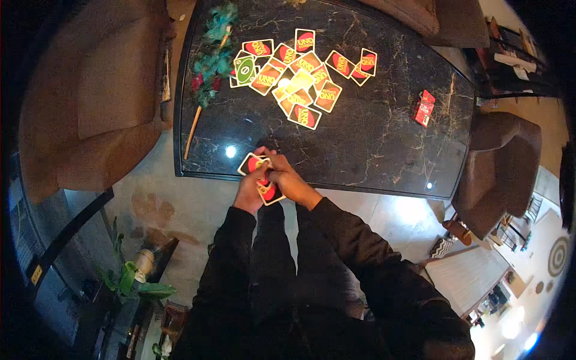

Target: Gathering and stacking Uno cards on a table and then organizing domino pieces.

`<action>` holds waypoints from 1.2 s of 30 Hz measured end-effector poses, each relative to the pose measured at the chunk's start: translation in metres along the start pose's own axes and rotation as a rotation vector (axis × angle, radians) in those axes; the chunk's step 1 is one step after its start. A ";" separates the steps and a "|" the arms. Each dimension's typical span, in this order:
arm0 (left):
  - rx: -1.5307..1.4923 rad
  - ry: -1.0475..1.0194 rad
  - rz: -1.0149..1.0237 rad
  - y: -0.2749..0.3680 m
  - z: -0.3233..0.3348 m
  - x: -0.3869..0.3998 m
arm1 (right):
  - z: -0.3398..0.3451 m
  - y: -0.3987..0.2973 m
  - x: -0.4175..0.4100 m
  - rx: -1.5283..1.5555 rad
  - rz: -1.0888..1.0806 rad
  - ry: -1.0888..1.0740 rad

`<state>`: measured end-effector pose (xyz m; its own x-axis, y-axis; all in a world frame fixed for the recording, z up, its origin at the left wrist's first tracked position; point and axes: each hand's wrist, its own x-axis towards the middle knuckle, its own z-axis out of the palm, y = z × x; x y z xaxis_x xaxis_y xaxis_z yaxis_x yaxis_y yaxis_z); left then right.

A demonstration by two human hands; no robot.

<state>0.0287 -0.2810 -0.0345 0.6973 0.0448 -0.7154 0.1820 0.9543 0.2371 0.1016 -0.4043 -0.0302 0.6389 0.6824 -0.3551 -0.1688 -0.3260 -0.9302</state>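
At the near edge of a dark marble-patterned table (360, 135), my left hand (249, 191) and my right hand (288, 177) grip a few UNO cards (271, 193) between them. Red-and-black backs show on these cards, which sit at differing angles. The fingers hide part of them, so how many there are I cannot tell. Farther up the table lies a loose, overlapping spread of UNO cards (303, 116), mostly backs up. One green card (245, 70) faces up at the left of that spread. Three cards (340, 64) lie in a small group to its right.
A red card box (424, 108) lies near the table's right end. Along the left edge rests a stick with teal feathery decoration (209, 67). Brown upholstered seats (103, 90) stand around the table. A leafy plant (130, 279) is on the floor side, lower left.
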 end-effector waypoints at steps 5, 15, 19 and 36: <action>0.003 0.139 0.207 -0.001 -0.008 -0.023 | -0.022 0.008 -0.007 -0.414 0.027 0.288; -0.085 0.160 0.247 0.006 -0.027 -0.027 | 0.022 0.041 -0.016 -0.748 0.301 0.419; -0.216 0.114 0.206 0.013 -0.029 -0.016 | 0.003 0.043 0.001 -0.539 0.111 0.404; 0.266 0.110 -0.264 0.022 -0.019 -0.022 | -0.010 -0.043 0.001 -0.549 -0.081 -0.185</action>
<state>0.0040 -0.2555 -0.0256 0.5266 -0.1471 -0.8373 0.5290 0.8277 0.1873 0.1169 -0.3965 0.0104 0.4831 0.8065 -0.3409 0.3209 -0.5254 -0.7880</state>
